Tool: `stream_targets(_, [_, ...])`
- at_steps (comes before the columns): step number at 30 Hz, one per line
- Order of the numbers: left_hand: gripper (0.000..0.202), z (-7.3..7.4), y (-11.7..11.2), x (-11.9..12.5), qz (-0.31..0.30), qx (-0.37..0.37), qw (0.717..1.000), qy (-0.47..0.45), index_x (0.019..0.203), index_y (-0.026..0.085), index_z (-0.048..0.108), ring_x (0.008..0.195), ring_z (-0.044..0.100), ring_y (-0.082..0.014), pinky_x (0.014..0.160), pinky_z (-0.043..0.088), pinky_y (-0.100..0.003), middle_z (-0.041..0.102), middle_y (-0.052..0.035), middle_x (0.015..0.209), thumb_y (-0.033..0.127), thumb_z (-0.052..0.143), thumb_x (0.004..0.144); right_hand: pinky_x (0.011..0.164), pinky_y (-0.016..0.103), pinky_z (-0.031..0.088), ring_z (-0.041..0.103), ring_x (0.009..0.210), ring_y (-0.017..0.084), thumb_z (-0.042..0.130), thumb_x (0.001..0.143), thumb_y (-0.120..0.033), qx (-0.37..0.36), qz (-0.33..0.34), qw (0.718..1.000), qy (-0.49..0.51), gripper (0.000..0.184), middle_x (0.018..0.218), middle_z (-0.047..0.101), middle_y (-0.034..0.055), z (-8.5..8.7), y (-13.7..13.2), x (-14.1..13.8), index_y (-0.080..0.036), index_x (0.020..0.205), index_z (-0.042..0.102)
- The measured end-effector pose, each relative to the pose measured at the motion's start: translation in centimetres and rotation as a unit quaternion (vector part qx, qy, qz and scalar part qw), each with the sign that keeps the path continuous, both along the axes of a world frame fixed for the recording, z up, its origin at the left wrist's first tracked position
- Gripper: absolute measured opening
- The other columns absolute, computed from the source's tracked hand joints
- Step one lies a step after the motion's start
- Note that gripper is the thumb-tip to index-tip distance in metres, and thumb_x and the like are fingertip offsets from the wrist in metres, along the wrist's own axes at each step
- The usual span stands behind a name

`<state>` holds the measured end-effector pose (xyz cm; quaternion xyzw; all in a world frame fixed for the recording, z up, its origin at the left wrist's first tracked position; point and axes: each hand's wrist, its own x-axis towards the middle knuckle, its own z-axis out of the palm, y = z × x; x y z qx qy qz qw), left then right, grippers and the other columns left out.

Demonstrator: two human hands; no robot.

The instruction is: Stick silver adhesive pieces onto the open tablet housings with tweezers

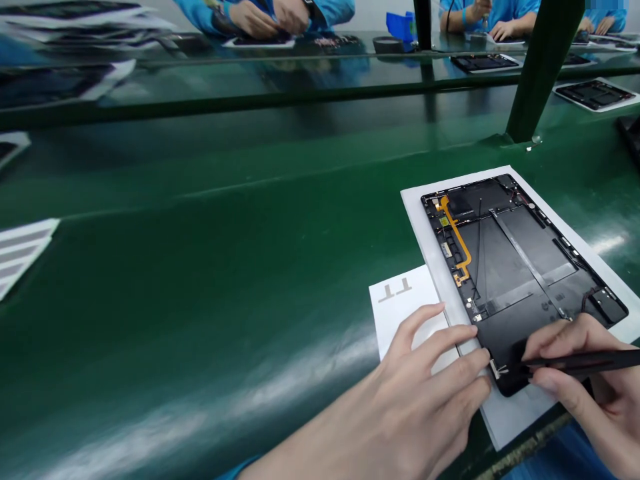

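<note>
An opened black tablet (520, 267), with its insides and an orange flex cable showing, lies on a white sheet (425, 220) at the near right of the green belt. My left hand (420, 393) rests flat, fingers stretched out, on the tablet's near left edge and on a small white card (400, 300). My right hand (595, 393) pinches a thin black tool (585, 362). The tool's tip touches the tablet's near corner.
The glossy green conveyor belt (225, 267) runs across the view. A dark green post (540, 73) stands behind the tablet. Other opened tablets (595, 93) lie on white sheets at the far right. Other people in blue sleeves (270, 17) work across the belt.
</note>
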<state>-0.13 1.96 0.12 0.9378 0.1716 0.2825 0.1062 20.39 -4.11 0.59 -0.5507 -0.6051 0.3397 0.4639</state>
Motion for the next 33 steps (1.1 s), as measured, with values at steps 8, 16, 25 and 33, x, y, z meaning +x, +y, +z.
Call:
stream_targets(8, [0.022,-0.1,-0.2,-0.1,-0.008,-0.002,1.0,-0.005,0.089,0.016,0.065,0.104,0.055,-0.0205,0.113,0.017,-0.039,0.069,-0.001,0.092,0.012,0.044,0.093,0.059,0.017,0.047,0.058,0.071,0.013,0.059,0.091,-0.028,-0.012,0.01,1.0,-0.003,0.008,0.079,0.06,-0.0019,0.3,0.3,-0.4,-0.026,0.083,0.056])
stream_targets(16, [0.028,-0.1,-0.3,-0.2,0.019,0.018,0.999,0.023,0.107,0.016,0.064,0.117,0.043,-0.0276,0.108,0.019,-0.044,0.061,-0.0079,0.114,0.02,0.039,0.097,0.043,0.021,0.034,0.047,0.056,0.011,0.059,0.091,-0.026,-0.002,-0.074,0.996,0.041,0.013,0.071,0.053,-0.0018,0.5,0.2,-0.5,-0.024,0.078,0.058])
stream_targets(25, [0.029,0.3,-0.5,0.4,0.053,0.037,0.997,0.053,0.107,0.02,0.065,0.117,0.042,-0.0266,0.107,0.018,-0.043,0.059,-0.0063,0.116,0.023,0.038,0.098,0.042,0.022,0.034,0.045,0.052,0.009,0.06,0.09,-0.022,0.012,-0.071,0.996,0.056,0.012,0.07,0.053,-0.0001,0.2,0.4,-0.5,-0.021,0.078,0.059])
stream_targets(33, [0.027,0.8,-0.2,1.1,-0.002,0.041,0.997,0.065,0.102,0.01,0.066,0.101,0.054,-0.0255,0.102,0.029,-0.044,0.066,-0.0073,0.096,0.014,0.039,0.096,0.043,0.022,0.036,0.049,0.053,0.01,0.058,0.09,-0.018,0.061,-0.018,0.998,-0.007,0.014,0.068,0.054,-0.0003,-0.2,1.0,0.4,-0.02,0.077,0.056])
